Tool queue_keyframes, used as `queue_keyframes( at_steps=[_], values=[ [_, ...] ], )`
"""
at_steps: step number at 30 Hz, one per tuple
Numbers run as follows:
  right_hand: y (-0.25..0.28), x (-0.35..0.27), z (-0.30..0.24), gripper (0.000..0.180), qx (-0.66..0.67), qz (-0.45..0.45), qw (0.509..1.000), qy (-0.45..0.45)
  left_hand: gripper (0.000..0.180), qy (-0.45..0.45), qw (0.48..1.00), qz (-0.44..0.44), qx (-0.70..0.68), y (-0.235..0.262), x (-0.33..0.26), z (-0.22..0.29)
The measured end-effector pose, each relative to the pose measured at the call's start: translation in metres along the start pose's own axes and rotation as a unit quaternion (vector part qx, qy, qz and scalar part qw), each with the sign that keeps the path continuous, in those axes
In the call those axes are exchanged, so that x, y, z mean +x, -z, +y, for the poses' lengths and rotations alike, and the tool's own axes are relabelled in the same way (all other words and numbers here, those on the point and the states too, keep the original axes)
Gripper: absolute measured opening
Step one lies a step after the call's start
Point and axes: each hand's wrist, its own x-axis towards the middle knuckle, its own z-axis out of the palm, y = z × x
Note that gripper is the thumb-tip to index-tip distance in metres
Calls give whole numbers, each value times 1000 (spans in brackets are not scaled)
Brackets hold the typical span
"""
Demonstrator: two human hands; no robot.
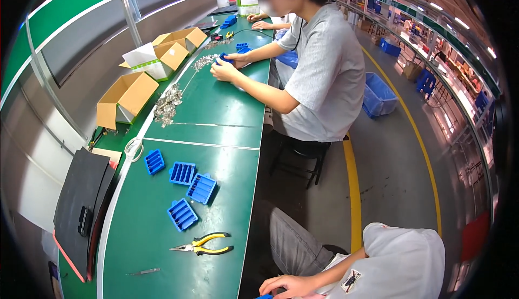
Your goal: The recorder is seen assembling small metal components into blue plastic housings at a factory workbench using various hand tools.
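While the head camera looked along a long green-topped workbench (216, 104), only one of the wearer's hands showed. The right hand (287, 286) lay at the lower edge of the picture, on a bare forearm coming from a grey short sleeve. Its fingers were loosely curled, just beside a small blue plastic piece (264, 297) that the frame's edge mostly cut off. Whether they gripped that piece could not be told. The left hand was out of sight.

Farther up the bench lay yellow-handled pliers with black grips (204, 244). Thin metal tweezers (144, 271) lay near them to the left. Beyond the pliers sat four blue ribbed plastic trays (184, 196), close together. A heap of small silvery metal parts (166, 104) lay near open brown cardboard boxes (127, 96) on the bench's left side.

Well apart, a co-worker in a grey T-shirt (319, 77) sat on a black stool (305, 155). Both of that person's hands (224, 67) were closed around a blue part on the bench.
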Motion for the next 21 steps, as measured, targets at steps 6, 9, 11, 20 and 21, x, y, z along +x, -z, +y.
queue_keyframes(
  at_steps=[6,9,11,20,21],
  values=[
    [-2,13,-4,16,-3,45,998,37,35,-41,998,27,46,-4,4,9],
    [5,20,-11,16,-12,18,998,52,33,-26,998,-31,52,9,8,14],
    [4,24,-13,15,-13,-2,998,56,32,-3,997,-68,34,11,10,23],
    [0,40,-10,18,78,-3,996,-46,33,36,991,112,62,-19,13,38],
    [0,41,-9,18,72,-4,996,-47,33,36,991,112,63,-18,13,38]
  ],
)
